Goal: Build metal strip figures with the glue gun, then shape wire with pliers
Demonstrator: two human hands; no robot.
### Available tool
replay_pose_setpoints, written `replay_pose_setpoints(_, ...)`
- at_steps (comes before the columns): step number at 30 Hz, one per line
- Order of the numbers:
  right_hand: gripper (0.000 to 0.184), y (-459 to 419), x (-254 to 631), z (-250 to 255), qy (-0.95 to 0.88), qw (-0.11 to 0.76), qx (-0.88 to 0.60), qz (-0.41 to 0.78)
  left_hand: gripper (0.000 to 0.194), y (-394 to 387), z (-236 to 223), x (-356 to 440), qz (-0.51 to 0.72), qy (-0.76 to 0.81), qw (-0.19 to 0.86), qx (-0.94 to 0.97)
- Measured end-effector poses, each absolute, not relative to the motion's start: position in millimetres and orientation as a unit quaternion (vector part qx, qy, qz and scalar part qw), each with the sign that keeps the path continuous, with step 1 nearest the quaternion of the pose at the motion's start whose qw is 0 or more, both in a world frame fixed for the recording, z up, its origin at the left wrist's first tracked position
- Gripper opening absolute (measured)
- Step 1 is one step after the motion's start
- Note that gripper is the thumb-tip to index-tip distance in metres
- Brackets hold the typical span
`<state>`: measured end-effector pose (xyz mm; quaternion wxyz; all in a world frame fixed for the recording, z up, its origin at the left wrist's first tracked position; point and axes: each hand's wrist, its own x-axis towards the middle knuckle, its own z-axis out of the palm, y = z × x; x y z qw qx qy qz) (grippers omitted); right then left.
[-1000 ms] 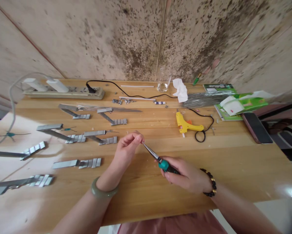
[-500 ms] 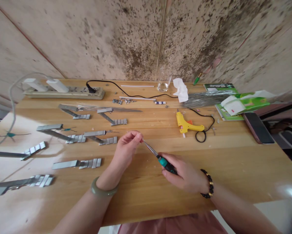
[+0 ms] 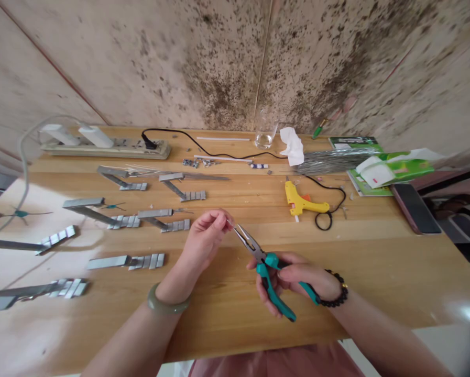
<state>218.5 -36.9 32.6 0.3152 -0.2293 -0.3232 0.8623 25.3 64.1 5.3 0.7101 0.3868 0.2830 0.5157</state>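
My right hand (image 3: 293, 277) is wrapped round needle-nose pliers (image 3: 273, 285) with teal and black handles. The handles are spread and the long jaws stand slightly apart, pointing up and left. Just left of the jaw tips, my left hand (image 3: 209, 233) pinches a small thin silvery piece (image 3: 230, 222) between thumb and forefinger. Most of that piece is hidden by the fingers, and whether the jaws touch it I cannot tell.
Several grey bent strips with segmented ends (image 3: 148, 262) lie on the left of the wooden table. A yellow glue gun (image 3: 306, 203), a wire bundle (image 3: 332, 159), a glass (image 3: 264, 139) and a phone (image 3: 417, 209) are towards the right. A power strip (image 3: 112, 148) runs along the back left.
My right hand has turned and the pliers have opened, their handles now spread apart. The left hand keeps its pinch in nearly the same place. The view has shifted slightly.
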Motion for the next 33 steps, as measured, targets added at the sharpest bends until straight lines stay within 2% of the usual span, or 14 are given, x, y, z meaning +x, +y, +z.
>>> replay_pose_setpoints(11, 0.044, -36.7, 219.0, 31.0, -0.283, 0.314, -0.198, 0.884, 0.016, 60.8, 6.9, 25.2, 0.491, 0.280, 0.731, 0.382)
replay_pose_setpoints(23, 0.042, -36.8, 220.2, 30.0, -0.302, 0.324, -0.243, 0.863, 0.017, 62.4, 3.2, 24.7, 0.484, 0.288, 0.729, 0.388)
replay_pose_setpoints(33, 0.041, -39.7, 216.7, 29.3, -0.366, 0.339, -0.310, 0.809, 0.028, 62.4, 7.1, 25.8, 0.471, 0.325, 0.742, 0.349)
